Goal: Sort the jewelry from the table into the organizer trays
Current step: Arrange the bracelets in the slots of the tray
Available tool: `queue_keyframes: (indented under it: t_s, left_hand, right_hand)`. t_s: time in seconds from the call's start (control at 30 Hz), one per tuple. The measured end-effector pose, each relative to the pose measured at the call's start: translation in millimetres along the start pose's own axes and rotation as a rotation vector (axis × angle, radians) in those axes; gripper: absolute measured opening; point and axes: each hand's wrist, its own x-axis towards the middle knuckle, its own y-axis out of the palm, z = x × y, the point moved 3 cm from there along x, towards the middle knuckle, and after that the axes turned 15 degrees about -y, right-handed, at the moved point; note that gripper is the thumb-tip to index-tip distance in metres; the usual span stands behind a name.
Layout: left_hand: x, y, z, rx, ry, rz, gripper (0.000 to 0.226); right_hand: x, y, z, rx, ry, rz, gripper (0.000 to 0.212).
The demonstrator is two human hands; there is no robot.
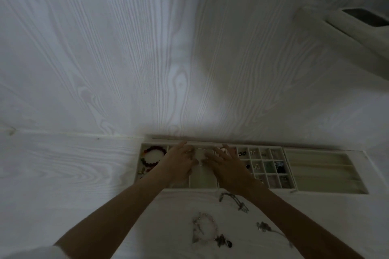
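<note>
Both hands were seen over middle compartment of organizer tray (221,189). Thin clear bangle (199,156) was held between left hand (181,163) and right hand (226,166), fingertips pinched on its opposite sides, low in that compartment. Bangle was judged light, stiff, smooth, likely brittle; rim best taken at two opposite points, lightly. Beaded bracelet (152,159) lay in leftmost compartment. Pale bead bracelet (205,227) and charm chain (233,201) remained on table (84,174), both judged limp, tangle-prone.
</note>
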Motion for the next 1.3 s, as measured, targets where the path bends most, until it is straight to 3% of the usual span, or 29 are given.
queue_keyframes:
  t_s: [0.13,0.27,0.4,0.5,0.6,0.7,0.83,0.93,1.07,1.17,1.3]
  left_hand:
    - [3,-4,-3,-0.013,-0.024,0.062,0.040]
    - [7,-3,-5,0.020,-0.038,0.152,0.043]
    - [3,-11,0,-0.015,-0.082,0.029,0.034]
    - [-13,-25,0,-0.269,-0.197,-0.163,0.031]
    - [-51,-34,-11,-0.522,-0.380,-0.268,0.024]
    - [-85,-29,-25,-0.799,-0.571,-0.057,0.021]
    - [-113,2,-56,-0.922,-0.661,0.257,0.028]
    - [-118,15,-72,-1.025,-0.633,0.346,0.033]
    - [-119,14,-75,-1.045,-0.611,0.393,0.035]
    - [-118,7,-72,-1.016,-0.519,0.473,0.052]
    - [-114,-14,-72,-1.085,-0.344,0.568,0.077]
  right_hand:
    - [-5,1,-4,-0.054,-0.046,0.149,0.037]
    - [-5,-5,-6,0.013,-0.030,0.251,0.056]
    - [-2,-16,-5,0.090,-0.028,0.034,0.048]
    - [-4,-45,6,0.199,0.074,-0.198,0.034]
    - [-23,-70,28,0.342,0.251,-0.312,0.029]
    - [-51,-57,63,0.531,0.392,-0.331,0.024]
    - [-73,-19,107,0.675,0.581,-0.120,0.027]
    - [-63,-17,118,0.588,0.622,0.002,0.022]
    - [-46,-23,126,0.405,0.598,0.100,0.036]
    - [-47,-24,126,0.600,0.606,0.093,0.012]
    - [-48,-41,118,0.944,0.649,-0.024,0.015]
